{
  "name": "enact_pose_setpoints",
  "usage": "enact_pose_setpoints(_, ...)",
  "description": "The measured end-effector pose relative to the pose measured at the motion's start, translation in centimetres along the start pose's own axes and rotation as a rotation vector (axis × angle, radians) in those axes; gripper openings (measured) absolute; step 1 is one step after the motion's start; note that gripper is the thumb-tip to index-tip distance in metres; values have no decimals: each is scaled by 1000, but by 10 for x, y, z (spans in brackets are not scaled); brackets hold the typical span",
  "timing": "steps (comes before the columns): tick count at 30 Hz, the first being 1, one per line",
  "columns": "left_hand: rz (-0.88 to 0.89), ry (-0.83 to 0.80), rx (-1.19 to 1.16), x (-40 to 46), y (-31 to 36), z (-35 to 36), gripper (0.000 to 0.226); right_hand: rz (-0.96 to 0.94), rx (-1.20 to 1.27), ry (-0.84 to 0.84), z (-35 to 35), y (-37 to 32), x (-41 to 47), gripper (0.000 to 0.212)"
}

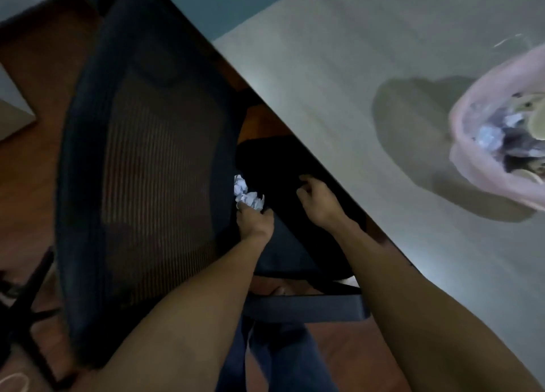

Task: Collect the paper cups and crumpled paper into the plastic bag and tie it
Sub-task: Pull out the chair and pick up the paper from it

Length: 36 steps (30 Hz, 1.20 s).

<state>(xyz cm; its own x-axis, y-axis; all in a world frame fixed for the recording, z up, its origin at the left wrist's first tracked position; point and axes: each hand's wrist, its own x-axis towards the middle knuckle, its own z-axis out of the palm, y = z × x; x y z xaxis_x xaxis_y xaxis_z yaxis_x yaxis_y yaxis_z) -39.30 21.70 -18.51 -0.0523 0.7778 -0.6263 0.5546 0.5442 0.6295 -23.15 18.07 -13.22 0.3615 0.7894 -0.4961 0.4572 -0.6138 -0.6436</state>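
Crumpled paper [247, 195] is sitting in your left hand [254, 222], which is pinching it over the chair seat [283, 167]. Your right hand [317, 200] is hanging loosely curled, holding nothing. On the table [339, 67], far right, the plastic bag [483, 144] is lying open.

No readable text, labels, brands, numbers or signs anywhere I look. Frame is dim and motion-blurred. Any print on the cups [535, 120] in the bag [483, 167] is too smeared to make out. Desk [339, 67] and chair [141, 155] surfaces show no markings.
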Motion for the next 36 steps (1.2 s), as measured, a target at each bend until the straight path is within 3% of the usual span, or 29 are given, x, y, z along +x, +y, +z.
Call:
enact_pose_setpoints(7,18,253,-169,56,-51,49,87,-104,72,-152,85,22,102,54)
enact_pose_setpoints(13,63,460,17,85,-71,71,97,-249,174,-329,140,11,160,61)
enact_pose_setpoints(18,60,554,-53,95,-76,80,64,-328,141,-412,157,10,185,39)
enact_pose_setpoints(21,24,542,-68,88,-81,84,61,-333,152,-378,164,9,185,25)
enact_pose_setpoints(26,-32,476,-91,74,-93,88,62,-489,-85,-404,163,6,188,44)
enact_pose_setpoints(29,-1,477,-80,74,-99,88,66,-583,-161,-474,158,2,191,39)
enact_pose_setpoints(33,23,479,-55,75,-101,84,74,-514,-182,-406,159,6,184,39)
enact_pose_setpoints(36,59,473,-38,67,-99,80,78,-441,-15,-352,153,14,172,25)
